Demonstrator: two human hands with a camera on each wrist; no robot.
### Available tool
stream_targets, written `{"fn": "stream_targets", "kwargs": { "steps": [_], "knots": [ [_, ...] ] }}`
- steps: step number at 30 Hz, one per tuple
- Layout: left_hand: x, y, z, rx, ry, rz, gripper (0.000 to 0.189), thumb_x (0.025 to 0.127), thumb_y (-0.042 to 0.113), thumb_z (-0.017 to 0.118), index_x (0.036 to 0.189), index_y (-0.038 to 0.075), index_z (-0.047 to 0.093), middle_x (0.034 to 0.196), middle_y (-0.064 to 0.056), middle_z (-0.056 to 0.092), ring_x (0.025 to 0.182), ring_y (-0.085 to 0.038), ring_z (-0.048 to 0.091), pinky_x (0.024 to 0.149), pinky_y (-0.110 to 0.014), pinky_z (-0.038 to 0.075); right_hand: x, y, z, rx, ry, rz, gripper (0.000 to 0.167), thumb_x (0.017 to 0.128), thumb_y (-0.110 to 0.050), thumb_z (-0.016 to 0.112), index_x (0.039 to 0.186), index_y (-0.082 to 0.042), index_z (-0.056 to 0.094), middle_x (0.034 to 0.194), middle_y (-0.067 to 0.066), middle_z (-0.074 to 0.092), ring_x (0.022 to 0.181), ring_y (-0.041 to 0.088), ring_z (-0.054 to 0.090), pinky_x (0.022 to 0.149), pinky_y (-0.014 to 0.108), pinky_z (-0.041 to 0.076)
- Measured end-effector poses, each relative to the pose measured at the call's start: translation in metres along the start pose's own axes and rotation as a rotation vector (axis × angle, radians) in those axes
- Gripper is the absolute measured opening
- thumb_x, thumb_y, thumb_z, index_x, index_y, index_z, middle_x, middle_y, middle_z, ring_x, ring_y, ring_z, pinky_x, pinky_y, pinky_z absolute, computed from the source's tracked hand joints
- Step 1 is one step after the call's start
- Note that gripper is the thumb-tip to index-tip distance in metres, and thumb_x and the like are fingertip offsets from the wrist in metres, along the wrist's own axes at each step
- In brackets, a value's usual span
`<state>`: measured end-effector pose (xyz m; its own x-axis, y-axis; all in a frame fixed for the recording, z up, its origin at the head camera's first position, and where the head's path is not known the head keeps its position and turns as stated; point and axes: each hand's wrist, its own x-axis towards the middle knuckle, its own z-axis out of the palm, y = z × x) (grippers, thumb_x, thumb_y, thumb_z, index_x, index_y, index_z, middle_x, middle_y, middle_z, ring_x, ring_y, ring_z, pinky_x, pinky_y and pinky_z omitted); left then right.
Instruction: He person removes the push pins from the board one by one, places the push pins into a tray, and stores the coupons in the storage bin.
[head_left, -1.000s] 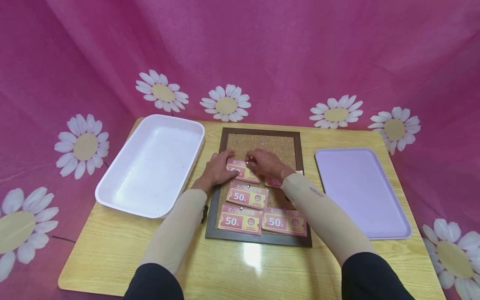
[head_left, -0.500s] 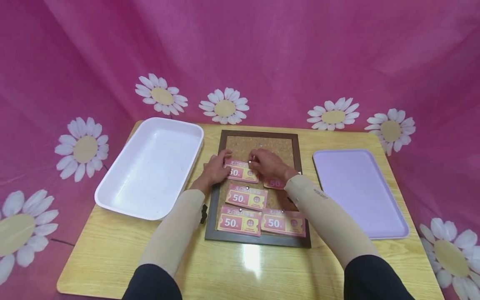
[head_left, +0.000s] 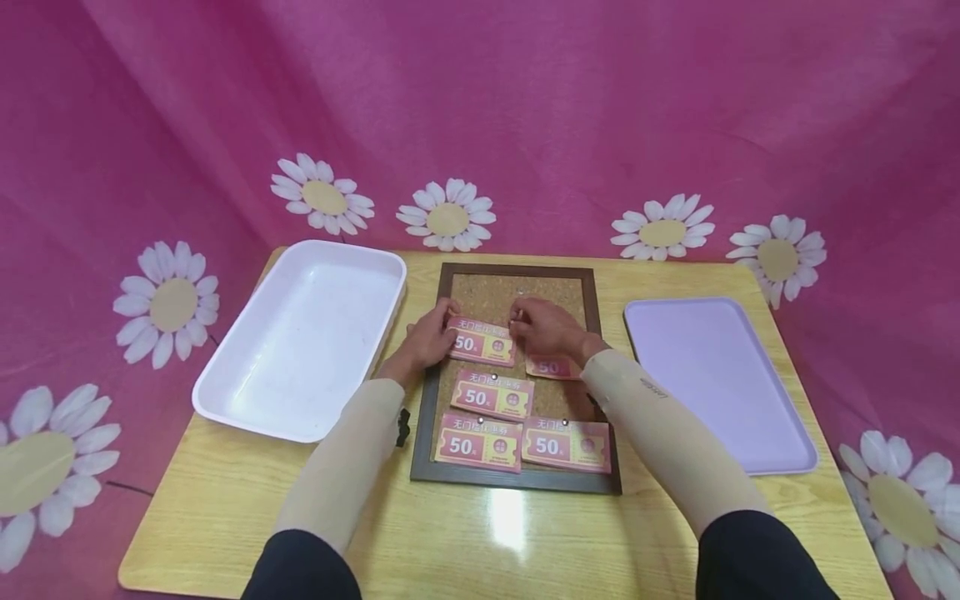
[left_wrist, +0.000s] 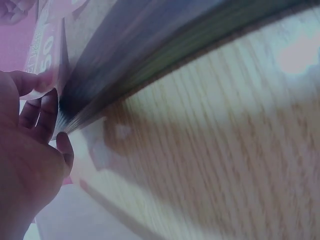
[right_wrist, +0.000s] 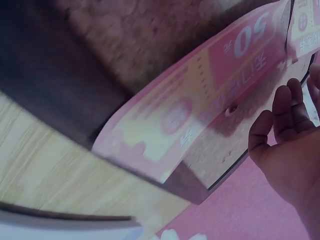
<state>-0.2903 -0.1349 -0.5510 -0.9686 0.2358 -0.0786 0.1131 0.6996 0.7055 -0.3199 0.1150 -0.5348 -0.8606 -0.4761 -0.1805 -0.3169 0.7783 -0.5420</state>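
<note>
Upper-left coupon (head_left: 480,342), on framed corkboard (head_left: 483,290); left edge pinched by left hand (head_left: 427,335). Right hand (head_left: 549,327), fingers bent beside its right end, hold cannot be told. Flanking: white tub (head_left: 303,337), lilac tray (head_left: 722,383).

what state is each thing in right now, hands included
top-left coupon, no pin visible on it
left hand, pinching the left edge of the top-left coupon
right hand, fingers bent, unclear if holding anything
middle-right coupon, pinned, partly covered in head view
middle-left coupon, pinned
bottom-left coupon, pinned
bottom-right coupon, pinned
cork board, lying flat
white tub, open side up
purple tray, lying flat
</note>
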Motion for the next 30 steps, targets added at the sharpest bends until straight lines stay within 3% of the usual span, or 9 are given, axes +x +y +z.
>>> {"fn": "stream_targets", "kwargs": {
  "steps": [4,10,21,30],
  "knots": [
    [0.0,0.0,-0.002,-0.044,-0.003,0.028,0.028,0.093,0.013,0.051,0.12,0.016,0.045,0.11,-0.01,0.063,0.099,-0.029,0.06,0.091,-0.044,0.041,-0.004,0.007,-0.006,-0.01,0.025,-0.014,0.011,0.098,-0.027,0.052,0.101,-0.019,0.058,0.094,0.002,0.063,0.086,0.019,0.058,0.081,0.037,0.045],
    [0.0,0.0,-0.005,-0.072,-0.022,0.067,0.027,0.094,0.008,0.05,0.12,0.012,0.049,0.103,-0.013,0.061,0.091,-0.026,0.06,0.084,-0.039,0.047,-0.01,0.018,-0.017,-0.032,0.055,-0.002,0.013,0.095,-0.022,0.051,0.104,-0.016,0.058,0.095,0.004,0.064,0.087,0.021,0.059,0.083,0.039,0.046],
    [-0.002,0.004,-0.009,-0.056,-0.049,-0.012,0.026,0.095,0.013,0.052,0.119,0.016,0.059,0.118,-0.011,0.061,0.11,-0.027,0.056,0.1,-0.044,0.043,-0.024,0.036,-0.032,-0.042,0.084,0.032,0.012,0.096,-0.021,0.05,0.105,-0.015,0.056,0.092,0.006,0.066,0.085,0.022,0.06,0.083,0.041,0.047],
    [-0.004,0.007,-0.014,-0.085,-0.07,-0.069,0.024,0.094,0.013,0.054,0.118,0.018,0.057,0.122,-0.01,0.059,0.111,-0.027,0.056,0.098,-0.044,0.045,-0.036,0.053,-0.046,-0.031,0.109,0.063,0.014,0.095,-0.021,0.052,0.105,-0.013,0.057,0.088,0.007,0.065,0.082,0.024,0.06,0.079,0.042,0.047]
  ]
}}
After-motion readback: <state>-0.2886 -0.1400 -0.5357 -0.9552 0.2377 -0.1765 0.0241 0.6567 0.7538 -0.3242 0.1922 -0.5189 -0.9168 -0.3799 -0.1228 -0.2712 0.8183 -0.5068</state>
